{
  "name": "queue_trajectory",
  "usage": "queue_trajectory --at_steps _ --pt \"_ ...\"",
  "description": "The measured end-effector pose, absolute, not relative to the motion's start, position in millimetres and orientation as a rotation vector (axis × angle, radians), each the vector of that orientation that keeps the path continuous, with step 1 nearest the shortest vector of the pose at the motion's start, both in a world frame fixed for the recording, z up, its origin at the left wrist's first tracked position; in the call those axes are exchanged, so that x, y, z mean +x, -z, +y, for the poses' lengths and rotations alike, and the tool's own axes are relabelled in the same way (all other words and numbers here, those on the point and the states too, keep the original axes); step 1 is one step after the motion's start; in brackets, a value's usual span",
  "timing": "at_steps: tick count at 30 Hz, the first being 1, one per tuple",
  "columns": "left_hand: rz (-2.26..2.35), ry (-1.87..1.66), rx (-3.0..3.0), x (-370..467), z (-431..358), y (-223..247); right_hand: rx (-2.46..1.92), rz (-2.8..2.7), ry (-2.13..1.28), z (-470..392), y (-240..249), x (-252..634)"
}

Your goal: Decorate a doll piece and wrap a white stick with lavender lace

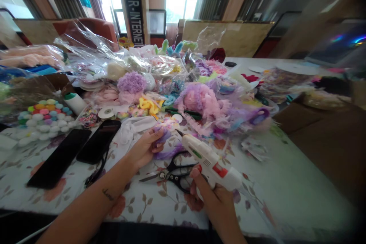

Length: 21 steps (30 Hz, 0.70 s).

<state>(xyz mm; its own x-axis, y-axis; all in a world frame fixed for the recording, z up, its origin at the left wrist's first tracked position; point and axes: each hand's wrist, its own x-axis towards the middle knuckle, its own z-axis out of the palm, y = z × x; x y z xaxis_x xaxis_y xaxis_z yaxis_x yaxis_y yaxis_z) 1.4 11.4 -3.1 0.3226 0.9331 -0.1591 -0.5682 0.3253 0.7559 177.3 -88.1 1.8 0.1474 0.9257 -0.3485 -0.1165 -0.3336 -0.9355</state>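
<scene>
My left hand (146,148) has its fingers closed on a piece of purple fabric (166,151) near the middle of the table. My right hand (213,196) grips the handle of a white glue gun (206,156) with a red part. The gun's dark nozzle points up and left, close to a small pale, colourful piece (168,123) at my left fingertips. Black-handled scissors (162,175) lie partly open on the floral cloth between my hands, partly behind my right fingers.
Two black phones (58,158) lie at the left, beside a cluster of pompoms (45,118). Pink fluffy yarn (197,99), a purple pompom (132,83) and plastic bags fill the back. A brown cardboard box (323,133) stands at the right.
</scene>
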Motion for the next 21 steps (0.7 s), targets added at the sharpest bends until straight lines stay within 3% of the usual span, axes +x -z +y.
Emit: queue_trajectory --at_steps 21 --pt "0.646 -1.076 0.672 1 10 1 -1.425 -0.775 -1.38 -89 -7 178"
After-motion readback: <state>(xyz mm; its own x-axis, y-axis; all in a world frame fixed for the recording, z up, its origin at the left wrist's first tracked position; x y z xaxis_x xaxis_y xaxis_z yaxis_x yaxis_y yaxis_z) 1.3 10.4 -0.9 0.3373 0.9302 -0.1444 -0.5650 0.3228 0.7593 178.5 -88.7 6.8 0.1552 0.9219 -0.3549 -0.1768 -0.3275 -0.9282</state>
